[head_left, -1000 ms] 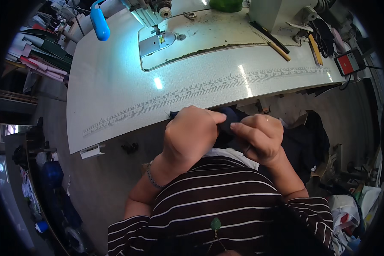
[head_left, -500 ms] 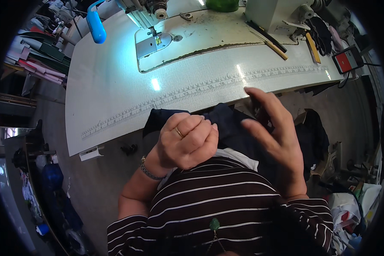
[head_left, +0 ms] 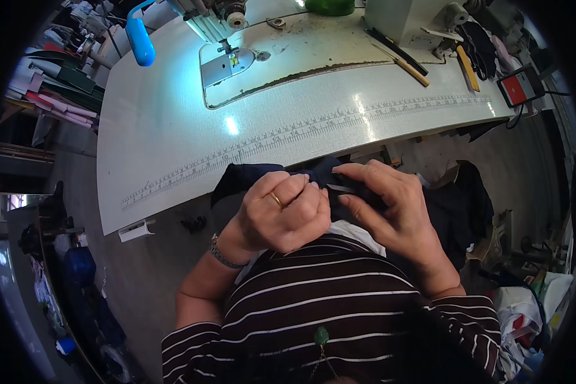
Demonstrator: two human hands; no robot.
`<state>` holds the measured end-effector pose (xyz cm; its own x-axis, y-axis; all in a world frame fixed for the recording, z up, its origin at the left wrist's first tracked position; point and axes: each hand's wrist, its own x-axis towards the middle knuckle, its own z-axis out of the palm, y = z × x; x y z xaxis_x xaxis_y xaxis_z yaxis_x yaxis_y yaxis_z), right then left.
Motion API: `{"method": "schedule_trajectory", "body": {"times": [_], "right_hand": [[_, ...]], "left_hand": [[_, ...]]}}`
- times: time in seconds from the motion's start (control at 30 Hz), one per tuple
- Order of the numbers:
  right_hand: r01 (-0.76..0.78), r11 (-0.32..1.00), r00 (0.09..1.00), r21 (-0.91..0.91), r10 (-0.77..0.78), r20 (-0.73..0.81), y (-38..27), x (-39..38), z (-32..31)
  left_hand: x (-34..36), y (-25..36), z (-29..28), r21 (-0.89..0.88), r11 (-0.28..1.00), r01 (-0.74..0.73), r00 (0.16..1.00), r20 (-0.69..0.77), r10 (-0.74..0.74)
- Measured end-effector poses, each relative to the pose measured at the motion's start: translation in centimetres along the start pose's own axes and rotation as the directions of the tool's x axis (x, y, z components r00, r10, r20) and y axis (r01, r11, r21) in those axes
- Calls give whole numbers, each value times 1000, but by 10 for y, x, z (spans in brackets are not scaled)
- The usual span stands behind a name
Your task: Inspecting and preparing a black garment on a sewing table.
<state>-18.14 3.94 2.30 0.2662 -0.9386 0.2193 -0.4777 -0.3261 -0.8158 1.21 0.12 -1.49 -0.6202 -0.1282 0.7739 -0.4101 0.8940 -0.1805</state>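
Observation:
At the near edge of the table, my left hand (head_left: pixel 281 211) is closed in a pinch on dark navy fabric (head_left: pixel 240 176) that hangs over my lap. My right hand (head_left: pixel 397 211) is curved just right of it, thumb and forefinger apart, holding a small metal blade tool (head_left: pixel 339 188) whose tip lies by my left fingertips at the fabric. The rest of that tool is hidden by my fingers and the cloth. A pale cloth (head_left: pixel 358 237) shows beneath the navy fabric.
A white table (head_left: pixel 147 141) with a printed ruler carries a sewing machine (head_left: pixel 227 45), black and tan tools (head_left: pixel 409 70), a yellow-handled tool (head_left: pixel 468 70) and a red-and-black device (head_left: pixel 516 89). A blue lamp (head_left: pixel 141 41) hangs left. Fabric piles (head_left: pixel 515 313) lie at right.
My left hand has curled into a pinch on the fabric. My right hand lifted and spread half a second ago; it has since come down leftward to the cloth, where a blade now shows.

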Motion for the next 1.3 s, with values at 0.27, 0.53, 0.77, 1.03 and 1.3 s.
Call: {"method": "schedule_trajectory", "body": {"times": [0.27,0.53,0.77,1.03,1.3], "right_hand": [[-21,994,998,105,27,-54,7,-2,10],[-134,873,984,469,172,-40,21,-6,19],[-298,566,951,769,249,185,30,-6,11],[-3,974,1000,227,5,-7,14,9,-7],[-32,676,999,736,4,40,17,2,-2]], "left_hand": [[1,0,3,-31,999,16,1000,1,-16],[1,2,4,-76,997,28,999,-13,-29],[2,1,3,-109,993,38,998,-36,-42],[4,3,2,-99,995,-3,999,-36,-1],[0,-6,2,-136,990,42,999,20,-40]]}}
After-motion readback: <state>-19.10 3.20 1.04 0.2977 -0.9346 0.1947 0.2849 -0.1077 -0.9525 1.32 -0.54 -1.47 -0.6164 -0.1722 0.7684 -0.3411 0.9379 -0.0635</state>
